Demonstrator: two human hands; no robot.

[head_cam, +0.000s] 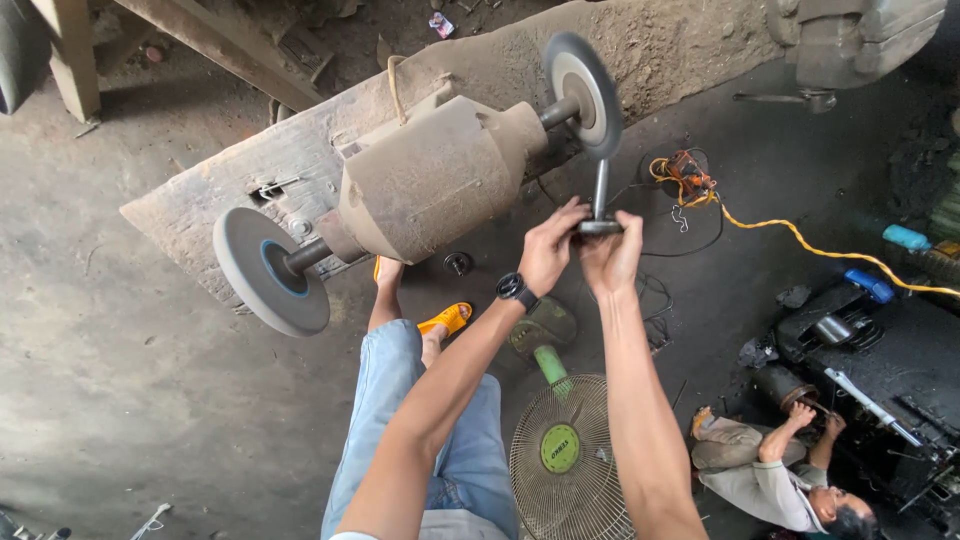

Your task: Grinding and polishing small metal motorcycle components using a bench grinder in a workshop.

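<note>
I see my left hand point(548, 250) and right hand point(612, 255) clamped together on a metal rod point(600, 195). Its tip meets the grinding wheel point(585, 92) at twelve o'clock.

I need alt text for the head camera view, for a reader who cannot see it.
Both bare hands, left hand and right hand, hold a grey metal T-shaped part up against the right grinding wheel of a dusty double-ended bench grinder. Below stands a green floor fan; another person crouches at dark machinery, lower right.
</note>
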